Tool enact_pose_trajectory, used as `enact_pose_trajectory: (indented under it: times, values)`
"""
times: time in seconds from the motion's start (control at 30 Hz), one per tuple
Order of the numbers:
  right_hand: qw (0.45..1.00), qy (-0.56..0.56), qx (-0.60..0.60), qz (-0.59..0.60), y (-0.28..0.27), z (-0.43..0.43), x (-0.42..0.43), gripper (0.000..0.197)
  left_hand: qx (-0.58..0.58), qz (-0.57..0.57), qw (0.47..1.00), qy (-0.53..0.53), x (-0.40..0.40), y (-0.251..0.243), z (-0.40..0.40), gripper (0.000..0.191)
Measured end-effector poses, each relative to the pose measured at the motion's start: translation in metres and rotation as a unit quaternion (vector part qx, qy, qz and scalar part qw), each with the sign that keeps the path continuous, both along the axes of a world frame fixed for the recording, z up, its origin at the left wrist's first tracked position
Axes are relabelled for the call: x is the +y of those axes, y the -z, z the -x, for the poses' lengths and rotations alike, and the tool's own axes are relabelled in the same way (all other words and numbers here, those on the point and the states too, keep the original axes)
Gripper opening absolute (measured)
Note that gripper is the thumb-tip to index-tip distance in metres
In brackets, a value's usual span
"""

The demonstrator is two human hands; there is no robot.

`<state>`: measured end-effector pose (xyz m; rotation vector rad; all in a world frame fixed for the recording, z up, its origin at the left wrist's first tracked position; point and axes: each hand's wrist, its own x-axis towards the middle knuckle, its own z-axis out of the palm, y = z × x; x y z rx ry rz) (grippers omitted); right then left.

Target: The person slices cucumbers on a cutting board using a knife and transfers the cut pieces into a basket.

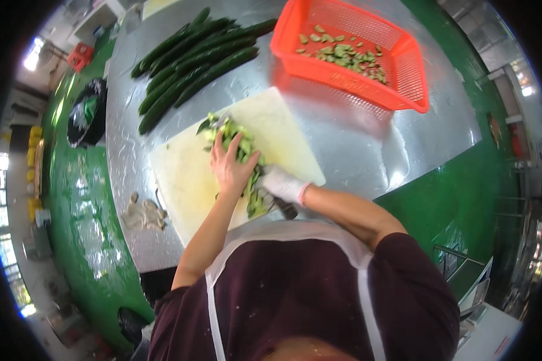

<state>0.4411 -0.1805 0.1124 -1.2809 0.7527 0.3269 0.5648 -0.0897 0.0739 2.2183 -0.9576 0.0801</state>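
My bare left hand [230,166] lies with fingers spread on a heap of cut cucumber pieces [256,201] on a white cutting board [194,167]. Just to its right, my right hand [281,182], in a white knitted glove, is closed around a knife; the dark knife handle [287,209] sticks out below the glove. Part of the blade shows at the far end of the heap, and the rest is hidden by the pieces and my hands. Beyond the board lies a pile of whole cucumbers [198,61]. An orange plastic basket [343,76] holds more cut pieces [343,53].
The wet metal table [343,144] carries everything. A crumpled cloth or glove [144,214] lies left of the board. On the green floor stands a black-lined bin [88,113] left of the table, with a red stool or crate [80,57] farther off.
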Motion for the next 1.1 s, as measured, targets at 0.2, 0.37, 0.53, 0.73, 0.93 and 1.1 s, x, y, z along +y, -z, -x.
enact_pose_trajectory:
  times: [0.2,0.37,0.53,0.73,0.93,1.1]
  values:
    - [0.997,0.009,-0.054,0.060,-0.038,0.024,-0.015,0.022,-0.053,-0.014,0.998,0.021,-0.027,-0.052,0.020,0.056]
    - [0.982,0.145,-0.118,-0.022,-0.077,0.035,-0.078,0.017,-0.132,0.035,0.984,0.111,-0.114,-0.121,0.025,0.054]
    - [0.946,0.208,-0.159,0.192,-0.143,0.038,-0.190,0.018,-0.155,0.217,0.943,0.200,-0.259,-0.179,0.012,0.038]
    - [0.803,0.038,0.056,0.593,-0.157,0.057,-0.304,0.023,-0.034,0.098,0.966,0.239,-0.308,-0.147,-0.017,0.042]
    - [0.704,-0.010,0.166,0.690,-0.154,0.073,-0.319,0.032,-0.171,0.023,0.985,-0.003,-0.132,-0.050,-0.111,0.051]
    - [0.901,0.159,-0.066,0.397,-0.193,0.059,-0.260,0.021,0.071,-0.267,0.956,-0.094,-0.004,0.031,-0.127,0.059]
